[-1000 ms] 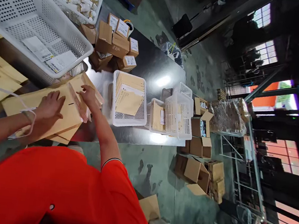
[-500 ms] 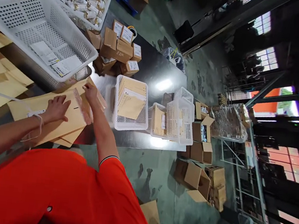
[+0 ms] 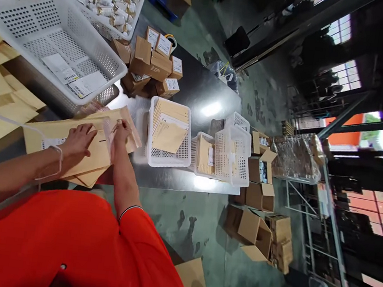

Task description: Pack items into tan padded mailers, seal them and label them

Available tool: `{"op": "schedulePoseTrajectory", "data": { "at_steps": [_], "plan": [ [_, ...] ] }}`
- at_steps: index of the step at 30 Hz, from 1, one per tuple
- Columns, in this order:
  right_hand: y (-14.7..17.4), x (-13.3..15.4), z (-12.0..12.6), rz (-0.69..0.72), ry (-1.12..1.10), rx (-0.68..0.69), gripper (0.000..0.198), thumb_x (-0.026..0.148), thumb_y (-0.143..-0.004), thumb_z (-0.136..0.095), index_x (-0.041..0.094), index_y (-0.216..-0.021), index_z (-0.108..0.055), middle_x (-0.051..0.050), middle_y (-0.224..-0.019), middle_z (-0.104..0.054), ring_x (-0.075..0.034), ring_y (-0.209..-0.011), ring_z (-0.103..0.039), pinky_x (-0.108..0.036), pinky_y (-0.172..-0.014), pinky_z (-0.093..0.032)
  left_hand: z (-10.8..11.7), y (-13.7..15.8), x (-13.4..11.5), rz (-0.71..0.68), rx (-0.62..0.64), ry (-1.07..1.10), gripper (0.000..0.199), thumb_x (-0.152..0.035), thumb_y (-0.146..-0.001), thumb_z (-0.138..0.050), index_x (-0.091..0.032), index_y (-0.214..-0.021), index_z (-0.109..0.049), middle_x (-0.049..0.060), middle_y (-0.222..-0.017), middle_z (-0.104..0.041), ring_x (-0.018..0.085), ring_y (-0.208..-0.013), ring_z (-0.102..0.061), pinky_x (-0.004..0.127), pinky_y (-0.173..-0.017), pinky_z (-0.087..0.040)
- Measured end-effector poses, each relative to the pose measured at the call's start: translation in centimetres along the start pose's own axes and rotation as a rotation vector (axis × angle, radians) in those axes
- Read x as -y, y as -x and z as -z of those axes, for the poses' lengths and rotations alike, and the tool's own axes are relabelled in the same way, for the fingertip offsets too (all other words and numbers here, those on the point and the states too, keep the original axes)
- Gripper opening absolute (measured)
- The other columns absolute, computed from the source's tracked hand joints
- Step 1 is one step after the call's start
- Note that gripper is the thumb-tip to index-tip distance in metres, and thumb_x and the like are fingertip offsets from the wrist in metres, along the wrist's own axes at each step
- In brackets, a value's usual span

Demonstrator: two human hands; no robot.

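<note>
An open cardboard box stands on the floor.

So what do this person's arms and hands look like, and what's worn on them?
The left hand is ungloved, with a thin whitish cord looped at its wrist. The right hand is ungloved too. The short right sleeve is bright red-orange, with narrow dark-and-white trim at its edge.

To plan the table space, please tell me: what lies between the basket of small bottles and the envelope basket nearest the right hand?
In the head view, small cardboard boxes, some with white labels, lie between the bottle basket and the envelope basket.
</note>
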State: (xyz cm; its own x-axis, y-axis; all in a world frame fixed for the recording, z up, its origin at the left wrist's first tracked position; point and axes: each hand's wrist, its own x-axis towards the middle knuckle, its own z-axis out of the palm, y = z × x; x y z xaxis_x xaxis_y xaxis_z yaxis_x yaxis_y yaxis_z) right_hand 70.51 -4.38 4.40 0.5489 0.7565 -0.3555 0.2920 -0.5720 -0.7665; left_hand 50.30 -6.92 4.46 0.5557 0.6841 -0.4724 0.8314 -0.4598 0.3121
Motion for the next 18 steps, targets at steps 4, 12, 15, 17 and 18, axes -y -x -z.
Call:
{"op": "schedulePoseTrajectory", "data": {
  "at_steps": [4,12,15,17,18],
  "plan": [
    [-1.2,-1.6,10.5,-0.001,-0.147,-0.173,0.015,0.033,-0.113,-0.059,0.024,-0.105,-0.068,0.001,-0.083,-0.067,-0.017,-0.073,-0.06,-0.022,-0.07,-0.051,0.2,0.1,-0.1,0.018,-0.011,0.027,0.099,-0.035,-0.092,-0.094,-0.015,-0.182,-0.059,0.034,-0.197,-0.035,0.06,-0.175,-0.041,0.071,-0.134,-0.047],
    [4.8,-4.5,26.3,0.143,0.326,-0.275,0.011,0.032,-0.114,-0.066,0.026,-0.11,-0.074,-0.005,-0.082,-0.068,-0.027,-0.082,-0.072,-0.034,-0.079,-0.058,1.0,0.0,-1.2,0.012,-0.045,0.044,0.096,-0.035,-0.1,-0.094,-0.009,-0.183,-0.055,0.039,-0.195,-0.031,0.06,-0.176,-0.035,0.076,-0.134,-0.046],
    [6.9,-5.0,19.8,0.105,0.709,-0.034,0.011,0.013,-0.108,-0.076,0.022,-0.104,-0.08,-0.014,-0.088,-0.079,-0.032,-0.094,-0.08,-0.039,-0.089,-0.061,0.8,-0.5,-2.1,0.027,-0.018,0.088,0.089,-0.044,-0.108,-0.088,-0.011,-0.185,-0.058,0.039,-0.198,-0.022,0.064,-0.18,-0.023,0.081,-0.135,-0.04],
    [7.0,-5.2,14.7,0.112,0.791,0.157,0.014,0.011,-0.108,-0.078,0.022,-0.101,-0.083,-0.014,-0.096,-0.085,-0.03,-0.101,-0.083,-0.035,-0.093,-0.06,0.5,-0.6,-2.5,0.018,-0.024,0.117,0.08,-0.049,-0.114,-0.08,-0.016,-0.184,-0.062,0.036,-0.201,-0.017,0.067,-0.182,-0.014,0.085,-0.135,-0.035],
    [6.7,-5.3,12.6,0.133,0.776,0.228,0.014,0.013,-0.109,-0.079,0.022,-0.1,-0.085,-0.013,-0.1,-0.087,-0.029,-0.104,-0.083,-0.033,-0.094,-0.06,0.3,-0.5,-2.7,0.011,-0.03,0.126,0.077,-0.049,-0.115,-0.077,-0.018,-0.184,-0.063,0.034,-0.202,-0.015,0.067,-0.183,-0.009,0.085,-0.136,-0.032]
  ]
}}
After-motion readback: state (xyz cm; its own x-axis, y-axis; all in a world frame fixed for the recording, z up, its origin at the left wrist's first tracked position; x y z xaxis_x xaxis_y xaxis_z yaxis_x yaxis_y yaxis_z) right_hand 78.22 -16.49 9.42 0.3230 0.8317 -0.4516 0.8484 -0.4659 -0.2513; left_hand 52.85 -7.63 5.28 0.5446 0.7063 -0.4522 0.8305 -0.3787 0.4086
